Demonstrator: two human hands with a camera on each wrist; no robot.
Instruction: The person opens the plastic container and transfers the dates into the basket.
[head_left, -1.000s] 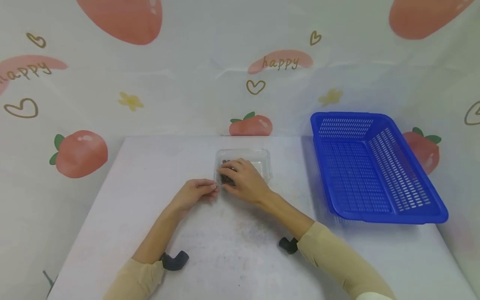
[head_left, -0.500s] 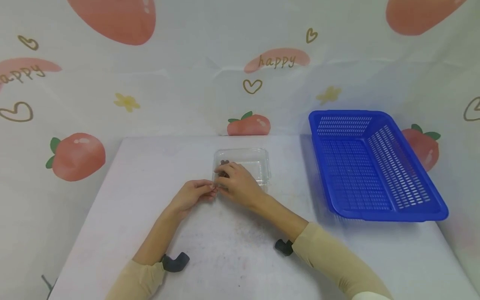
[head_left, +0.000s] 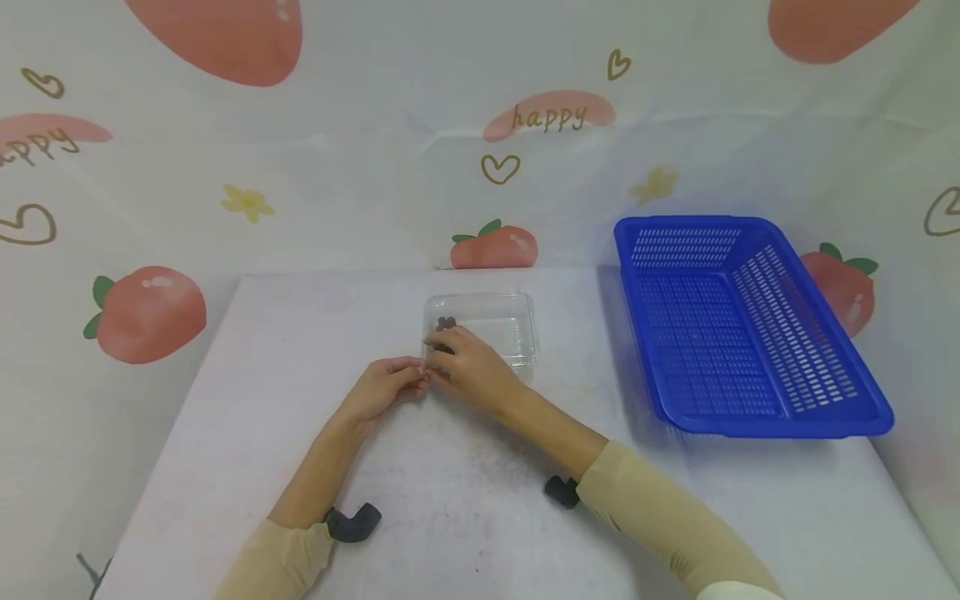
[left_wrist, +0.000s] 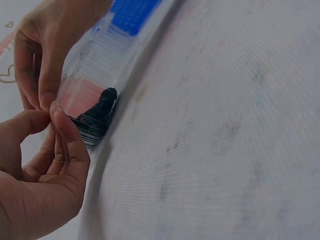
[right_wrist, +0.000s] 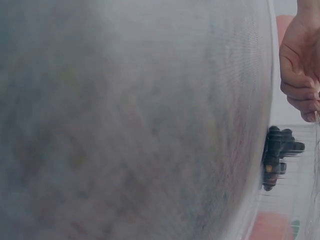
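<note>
A clear plastic box [head_left: 504, 335] stands on the white table, with small dark brown lumps [head_left: 447, 322] inside at its left end; their exact kind is unclear. At the box's front left corner, the thumb and fingers of my left hand [head_left: 388, 387] pinch its thin edge. My right hand [head_left: 478, 370] reaches over the left part of the box and pinches the edge beside the left fingertips. In the left wrist view the two hands' fingertips meet. The dark lumps [right_wrist: 276, 155] show through the box wall in the right wrist view. My right fingers partly cover them from above.
A large blue plastic basket [head_left: 720, 350] with slotted walls stands at the right side of the table. Behind the table hangs a white cloth [head_left: 360, 200] printed with fruit and hearts. A dark curved piece [head_left: 354, 523] is attached at each forearm.
My right hand has shifted a little left and down along the box's corner, and its fingers have drawn together near the left fingertips. The left hand stays at the corner.
</note>
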